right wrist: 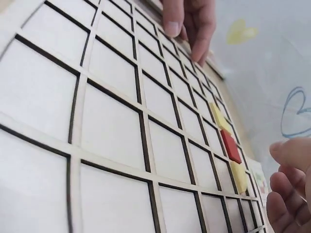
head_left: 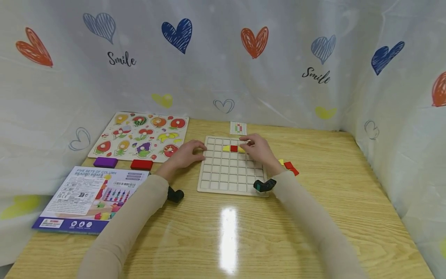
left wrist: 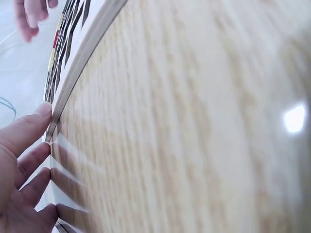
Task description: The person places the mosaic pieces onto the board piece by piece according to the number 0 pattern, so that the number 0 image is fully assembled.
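Note:
A pale wooden grid board (head_left: 213, 168) lies on the table, its cells framed by raised strips. In one upper row, a red square tile (head_left: 234, 148) sits between a yellow tile (head_left: 226, 148) and another yellow tile (right wrist: 238, 176). The left hand (head_left: 188, 154) is at the board's left edge; its thumb (left wrist: 30, 125) touches the edge and the other fingertips rest beside it on the table. Over the board's upper right is the right hand (head_left: 258, 149), near the right yellow tile, fingers loosely bent. No piece shows in its fingers in the right wrist view.
Loose red tiles (head_left: 291, 168) and a yellow piece (head_left: 280, 162) lie right of the board. A small pattern card (head_left: 238, 128) is behind it. To the left are a fruit puzzle board (head_left: 130, 140), a purple block (head_left: 105, 162), a red block (head_left: 141, 164) and a printed box (head_left: 87, 197).

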A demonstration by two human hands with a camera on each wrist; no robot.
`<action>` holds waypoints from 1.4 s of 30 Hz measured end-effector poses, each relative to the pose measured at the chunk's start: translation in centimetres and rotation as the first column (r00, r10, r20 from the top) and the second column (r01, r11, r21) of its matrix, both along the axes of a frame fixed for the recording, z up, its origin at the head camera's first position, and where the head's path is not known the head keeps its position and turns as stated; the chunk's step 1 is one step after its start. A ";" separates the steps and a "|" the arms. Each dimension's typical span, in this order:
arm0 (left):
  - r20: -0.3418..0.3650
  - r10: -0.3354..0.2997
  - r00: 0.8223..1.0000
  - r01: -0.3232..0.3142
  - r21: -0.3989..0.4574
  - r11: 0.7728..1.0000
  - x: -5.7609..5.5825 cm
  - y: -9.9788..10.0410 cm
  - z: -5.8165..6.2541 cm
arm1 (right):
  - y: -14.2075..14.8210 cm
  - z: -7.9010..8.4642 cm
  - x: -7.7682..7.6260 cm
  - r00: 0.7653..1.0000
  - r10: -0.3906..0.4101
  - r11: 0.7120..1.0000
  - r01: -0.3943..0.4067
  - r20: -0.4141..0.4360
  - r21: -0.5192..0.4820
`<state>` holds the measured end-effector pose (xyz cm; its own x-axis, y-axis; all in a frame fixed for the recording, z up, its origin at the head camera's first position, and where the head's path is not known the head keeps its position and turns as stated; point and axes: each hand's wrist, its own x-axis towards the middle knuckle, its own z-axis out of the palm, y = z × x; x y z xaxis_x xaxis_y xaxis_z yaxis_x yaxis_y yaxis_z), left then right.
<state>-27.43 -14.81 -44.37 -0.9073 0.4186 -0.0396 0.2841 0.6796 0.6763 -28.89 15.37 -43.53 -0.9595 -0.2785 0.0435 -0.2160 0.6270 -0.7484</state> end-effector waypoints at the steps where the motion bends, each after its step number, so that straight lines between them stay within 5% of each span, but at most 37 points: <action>1: -0.003 -0.002 1.000 0.002 0.001 1.000 0.0 0.0 0.0 | 0.3 0.2 0.4 1.000 -0.022 0.999 0.023 0.007 -0.029; 10: -0.004 -0.008 1.000 0.008 -0.001 1.000 -0.2 0.2 -0.2 | 4.9 1.9 5.5 0.989 -0.141 0.976 0.148 0.051 -0.157; 25: 0.003 0.003 1.000 -0.003 0.005 1.000 0.1 0.0 -0.3 | 11.4 -0.3 13.6 0.963 -0.244 0.956 0.259 0.118 -0.140; 32: 0.006 0.008 1.000 -0.008 0.009 1.000 0.0 -0.1 -0.3 | 11.9 -1.3 15.6 0.959 -0.248 0.949 0.269 0.136 -0.165; 42: 0.010 0.002 1.000 -0.002 0.015 1.000 -0.1 0.1 -0.1 | 12.6 -1.2 16.2 0.938 -0.323 0.942 0.332 0.126 -0.050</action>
<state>-27.54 -14.75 -44.50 -0.9077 0.4175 -0.0424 0.2761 0.6702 0.6889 -12.65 28.00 -44.68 -0.9966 0.0518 -0.0639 0.0821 0.5941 -0.8002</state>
